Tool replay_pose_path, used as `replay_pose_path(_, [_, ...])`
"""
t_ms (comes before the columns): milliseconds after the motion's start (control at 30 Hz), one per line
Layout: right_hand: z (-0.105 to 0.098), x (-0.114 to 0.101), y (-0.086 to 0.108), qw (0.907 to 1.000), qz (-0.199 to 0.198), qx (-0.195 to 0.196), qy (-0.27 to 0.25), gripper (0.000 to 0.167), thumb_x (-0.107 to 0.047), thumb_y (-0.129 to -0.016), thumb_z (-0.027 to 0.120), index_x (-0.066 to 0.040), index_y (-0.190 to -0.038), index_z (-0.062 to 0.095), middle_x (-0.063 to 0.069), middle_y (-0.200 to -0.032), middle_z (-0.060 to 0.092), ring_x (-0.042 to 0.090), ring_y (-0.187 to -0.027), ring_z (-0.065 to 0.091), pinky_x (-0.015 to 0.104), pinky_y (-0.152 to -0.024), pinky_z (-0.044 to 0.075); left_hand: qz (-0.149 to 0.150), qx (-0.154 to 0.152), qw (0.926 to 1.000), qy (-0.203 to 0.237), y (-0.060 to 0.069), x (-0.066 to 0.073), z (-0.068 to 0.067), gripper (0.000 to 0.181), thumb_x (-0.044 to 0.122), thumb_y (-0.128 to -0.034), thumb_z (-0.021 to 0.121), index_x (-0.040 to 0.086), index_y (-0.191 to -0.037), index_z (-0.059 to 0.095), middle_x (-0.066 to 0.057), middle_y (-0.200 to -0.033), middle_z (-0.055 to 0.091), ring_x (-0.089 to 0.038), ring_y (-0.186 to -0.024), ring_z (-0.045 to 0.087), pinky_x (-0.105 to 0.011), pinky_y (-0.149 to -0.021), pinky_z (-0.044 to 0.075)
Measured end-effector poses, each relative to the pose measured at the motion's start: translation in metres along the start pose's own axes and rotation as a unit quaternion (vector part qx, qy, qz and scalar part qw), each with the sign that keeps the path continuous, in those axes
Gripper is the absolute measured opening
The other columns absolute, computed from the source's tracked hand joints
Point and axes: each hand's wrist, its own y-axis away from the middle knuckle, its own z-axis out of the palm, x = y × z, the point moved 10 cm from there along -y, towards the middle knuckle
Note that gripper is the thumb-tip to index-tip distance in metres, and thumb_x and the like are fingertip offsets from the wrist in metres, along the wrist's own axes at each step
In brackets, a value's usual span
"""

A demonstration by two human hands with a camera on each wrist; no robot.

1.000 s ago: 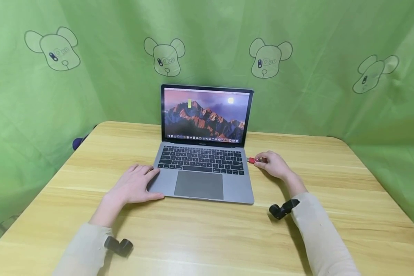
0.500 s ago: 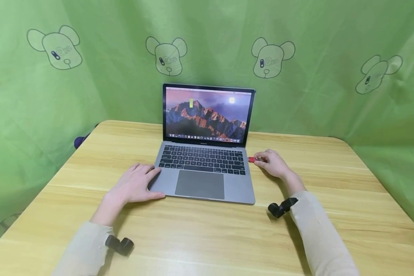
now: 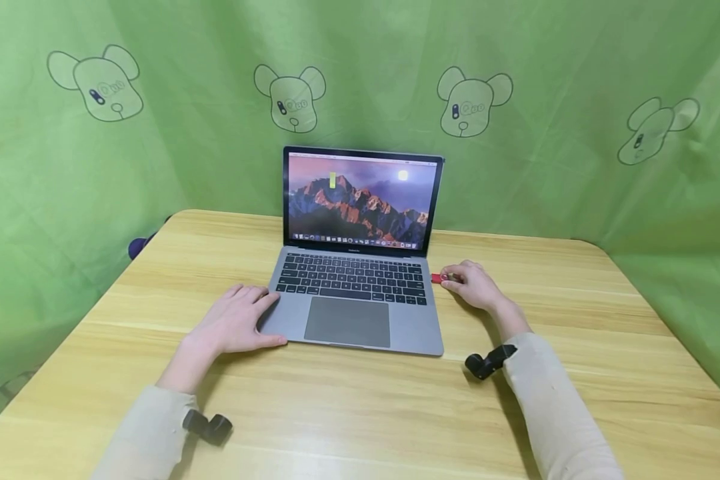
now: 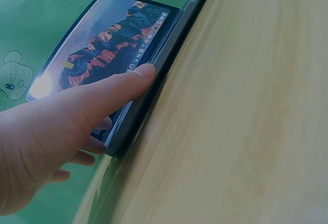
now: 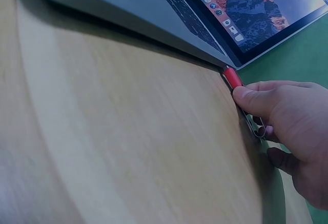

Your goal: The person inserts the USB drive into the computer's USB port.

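Note:
A grey laptop stands unfolded on the wooden table, its screen lit with a mountain picture. My left hand lies at its front left corner, index finger on the palm rest and thumb along the front edge. On the laptop's other side, my right hand pinches a red USB flash drive between thumb and fingers. In the right wrist view the flash drive meets the laptop's side near the hinge; a metal loop hangs under the fingers. How deep its plug sits cannot be told.
A green curtain printed with bear heads hangs behind the table and along both sides. Black wrist cameras are fixed at both sleeves. A small purple object shows past the table's left edge.
The red flash drive has moved slightly left, closer against the laptop's side, with my right hand still pinching it. My left hand has stayed at the laptop's corner.

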Motion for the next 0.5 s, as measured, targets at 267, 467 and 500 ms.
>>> replay_pose_path(267, [0.0009,0.0006,-0.0008,0.9999,0.010,-0.008,0.004,0.025,-0.016,-0.088,0.062,-0.001,-0.109,0.064,0.013,-0.088,0.054,0.030,-0.084,0.045,0.042,-0.073,0.037,-0.001,0.000,1.0000,0.000,-0.0004,-0.0001,0.0008,0.088,0.069,-0.0738,0.057,0.005,-0.133,0.050,-0.017,-0.126,0.052,-0.033,-0.117,0.047,-0.049,-0.106,0.027])
replay_pose_path(467, [0.0013,0.0010,-0.0016,0.9997,0.017,-0.019,0.007,0.027,-0.017,-0.089,0.061,-0.002,-0.112,0.063,0.015,-0.091,0.055,0.031,-0.086,0.046,0.045,-0.075,0.039,-0.002,-0.001,1.0000,-0.001,-0.0007,-0.0002,0.0019,0.088,0.070,-0.0739,0.057,0.005,-0.133,0.049,-0.017,-0.127,0.052,-0.034,-0.117,0.047,-0.049,-0.106,0.027])
replay_pose_path(500, [0.0016,0.0011,-0.0016,0.9996,0.018,-0.020,0.007,0.028,-0.017,-0.089,0.061,-0.002,-0.112,0.063,0.015,-0.092,0.055,0.030,-0.086,0.046,0.045,-0.075,0.039,-0.002,-0.002,1.0000,-0.001,-0.0007,-0.0003,0.0021,0.088,0.070,-0.0739,0.057,0.005,-0.133,0.050,-0.017,-0.126,0.052,-0.034,-0.117,0.047,-0.049,-0.106,0.027])
